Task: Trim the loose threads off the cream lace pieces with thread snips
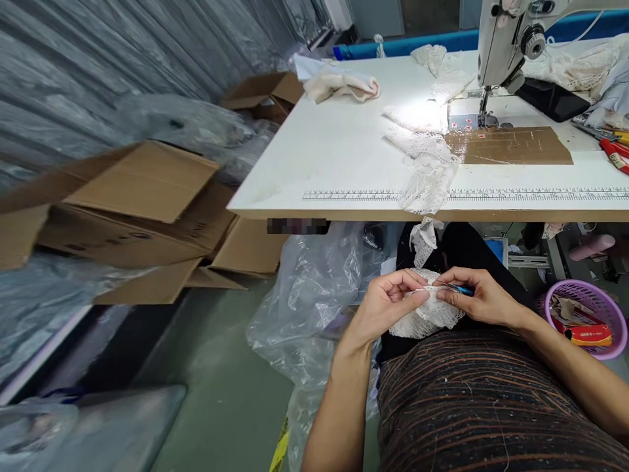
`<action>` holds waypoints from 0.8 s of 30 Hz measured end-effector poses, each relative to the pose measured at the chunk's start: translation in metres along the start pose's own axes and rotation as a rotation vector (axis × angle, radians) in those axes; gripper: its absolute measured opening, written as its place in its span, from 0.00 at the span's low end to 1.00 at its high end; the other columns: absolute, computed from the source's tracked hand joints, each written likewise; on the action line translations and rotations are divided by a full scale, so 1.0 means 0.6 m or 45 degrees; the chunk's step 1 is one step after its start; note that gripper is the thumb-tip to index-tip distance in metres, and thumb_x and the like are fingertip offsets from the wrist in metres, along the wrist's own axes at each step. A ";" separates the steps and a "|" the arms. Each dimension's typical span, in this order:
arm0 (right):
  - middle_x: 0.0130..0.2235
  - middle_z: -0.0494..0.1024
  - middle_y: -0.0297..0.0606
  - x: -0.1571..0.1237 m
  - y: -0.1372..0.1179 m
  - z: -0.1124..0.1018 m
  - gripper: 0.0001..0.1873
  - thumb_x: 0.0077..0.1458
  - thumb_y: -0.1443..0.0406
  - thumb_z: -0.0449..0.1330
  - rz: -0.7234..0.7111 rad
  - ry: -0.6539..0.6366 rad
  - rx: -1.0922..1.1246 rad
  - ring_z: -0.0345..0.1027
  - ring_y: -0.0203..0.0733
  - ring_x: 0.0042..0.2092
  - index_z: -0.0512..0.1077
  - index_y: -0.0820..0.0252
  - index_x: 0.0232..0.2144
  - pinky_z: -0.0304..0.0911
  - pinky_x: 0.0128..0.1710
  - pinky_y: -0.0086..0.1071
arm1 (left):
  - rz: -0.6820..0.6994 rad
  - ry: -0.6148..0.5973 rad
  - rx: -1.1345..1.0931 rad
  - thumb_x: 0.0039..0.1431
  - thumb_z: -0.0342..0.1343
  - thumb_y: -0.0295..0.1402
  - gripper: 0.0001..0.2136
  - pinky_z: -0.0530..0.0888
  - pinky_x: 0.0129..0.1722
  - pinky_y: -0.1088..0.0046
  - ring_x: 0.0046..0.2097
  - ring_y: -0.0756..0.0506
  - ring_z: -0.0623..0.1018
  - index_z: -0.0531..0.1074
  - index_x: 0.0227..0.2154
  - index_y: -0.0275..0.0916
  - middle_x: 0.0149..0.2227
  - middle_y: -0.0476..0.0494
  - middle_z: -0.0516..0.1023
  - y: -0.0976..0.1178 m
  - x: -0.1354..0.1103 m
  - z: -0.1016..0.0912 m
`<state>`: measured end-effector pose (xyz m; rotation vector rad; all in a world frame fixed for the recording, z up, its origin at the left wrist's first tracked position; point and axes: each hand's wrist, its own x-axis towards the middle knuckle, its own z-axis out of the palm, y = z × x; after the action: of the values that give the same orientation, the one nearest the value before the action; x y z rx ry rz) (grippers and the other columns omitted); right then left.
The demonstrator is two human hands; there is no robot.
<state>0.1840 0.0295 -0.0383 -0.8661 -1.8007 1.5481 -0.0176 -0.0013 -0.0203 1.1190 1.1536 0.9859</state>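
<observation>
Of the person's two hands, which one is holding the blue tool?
The right hand: it grips the blue tool. The left hand pinches the white lace, with no tool visible in it.

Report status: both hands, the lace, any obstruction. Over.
Left hand pinching white lace. Right hand at lace, holding small blue tool. Lace bunched between hands, near table. Nothing visibly blocking.

The dark top (472, 400) is thinly striped in rust-brown.
</observation>
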 end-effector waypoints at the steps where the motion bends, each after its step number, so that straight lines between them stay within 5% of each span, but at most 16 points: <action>1: 0.38 0.81 0.38 0.000 -0.002 0.000 0.12 0.59 0.57 0.61 -0.015 -0.006 -0.001 0.72 0.40 0.39 0.77 0.60 0.38 0.67 0.43 0.34 | 0.016 0.006 -0.006 0.46 0.71 0.42 0.15 0.75 0.37 0.71 0.36 0.47 0.77 0.75 0.23 0.36 0.32 0.43 0.79 0.000 0.000 0.001; 6: 0.35 0.80 0.37 -0.001 -0.014 0.004 0.14 0.61 0.54 0.59 -0.026 -0.016 0.012 0.71 0.39 0.38 0.77 0.59 0.35 0.67 0.41 0.33 | 0.118 0.017 -0.034 0.47 0.71 0.39 0.14 0.75 0.39 0.71 0.36 0.47 0.78 0.73 0.24 0.37 0.31 0.45 0.79 -0.001 -0.001 0.004; 13: 0.28 0.72 0.33 0.001 -0.015 0.004 0.21 0.62 0.49 0.56 0.016 -0.045 0.029 0.62 0.35 0.31 0.74 0.61 0.31 0.62 0.33 0.29 | 0.106 0.008 -0.035 0.46 0.71 0.34 0.22 0.73 0.34 0.76 0.34 0.49 0.78 0.70 0.43 0.38 0.30 0.49 0.79 0.003 -0.001 0.002; 19: 0.33 0.75 0.35 -0.003 -0.013 0.007 0.18 0.59 0.51 0.60 0.035 -0.065 0.024 0.66 0.37 0.35 0.76 0.61 0.36 0.63 0.37 0.31 | 0.073 0.056 -0.008 0.48 0.70 0.36 0.21 0.72 0.36 0.74 0.33 0.49 0.77 0.71 0.43 0.38 0.30 0.48 0.79 -0.006 0.005 -0.002; 24: 0.31 0.75 0.34 -0.006 -0.005 0.006 0.18 0.59 0.51 0.60 0.064 -0.079 0.033 0.66 0.37 0.33 0.76 0.61 0.33 0.63 0.36 0.30 | -0.024 -0.134 0.224 0.49 0.69 0.38 0.23 0.72 0.38 0.72 0.37 0.46 0.77 0.72 0.47 0.37 0.35 0.45 0.80 -0.021 -0.007 -0.012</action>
<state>0.1831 0.0245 -0.0359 -0.8661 -1.8111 1.6430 -0.0248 -0.0069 -0.0322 1.2824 1.1803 0.8130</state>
